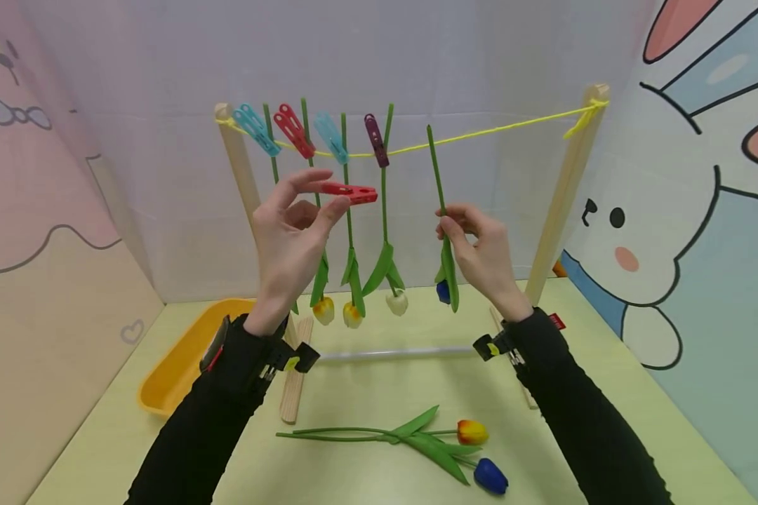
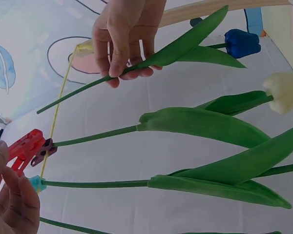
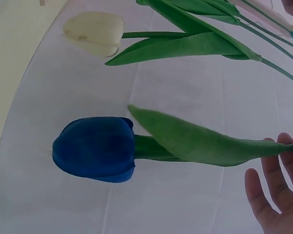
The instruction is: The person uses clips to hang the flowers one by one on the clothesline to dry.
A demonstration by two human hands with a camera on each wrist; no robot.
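Between thumb and fingers, my left hand (image 1: 293, 235) pinches a red clothespin (image 1: 354, 193), held level in front of the hanging flowers. My right hand (image 1: 480, 242) pinches the stem of a blue tulip (image 3: 94, 148), bloom down and stem end up. That stem crosses the yellow string (image 1: 499, 129) in the head view, to the right of the clipped flowers. On the string, a purple clothespin (image 1: 376, 140), two light blue ones and another red clothespin (image 1: 293, 131) clip tulips by their stems. A white tulip (image 3: 94, 34) hangs nearest the blue one.
Wooden posts (image 1: 565, 189) bear the string at both sides. A yellow bin (image 1: 183, 354) stands at the left on the table. In front lie a red-yellow tulip (image 1: 471, 432) and another blue tulip (image 1: 490, 476), stems to the left. A pale rod (image 1: 398, 354) runs between the posts' bases.
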